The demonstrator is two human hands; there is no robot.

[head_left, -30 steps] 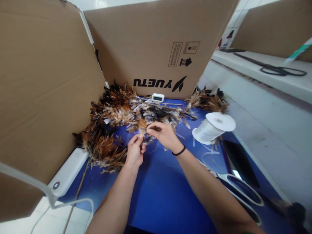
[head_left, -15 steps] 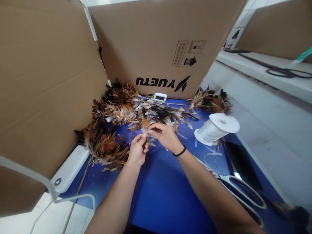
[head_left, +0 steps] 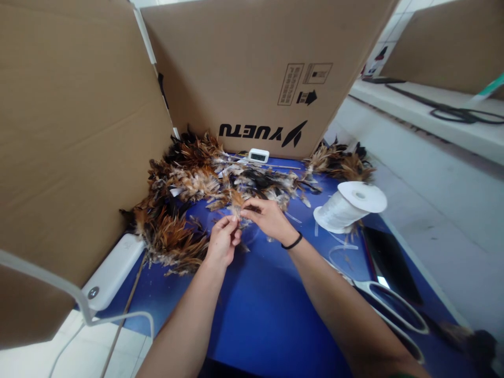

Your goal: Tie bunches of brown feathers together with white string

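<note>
Over the blue table (head_left: pixel 271 310), my left hand (head_left: pixel 223 239) pinches the lower end of a small light brown feather (head_left: pixel 237 199). My right hand (head_left: pixel 268 216), with a black band at the wrist, has its fingertips closed on the same feather from the right. The two hands nearly touch. Behind them lie loose black, brown and pale feathers (head_left: pixel 260 181). Thick brown feather bunches (head_left: pixel 169 236) are piled to the left. A white spool (head_left: pixel 350 206) of clear ribbon stands to the right of my right hand.
White-handled scissors (head_left: pixel 394 304) and a black phone (head_left: pixel 389 262) lie at the right, partly behind my right forearm. A small white display (head_left: pixel 259 155) stands before a large cardboard box (head_left: pixel 244 68). A white device (head_left: pixel 112 273) and a thin stick (head_left: pixel 125 312) are at the left.
A small feather bit has dropped from beside the fingers to the table just below. My hands have barely moved and keep their pinch.
</note>
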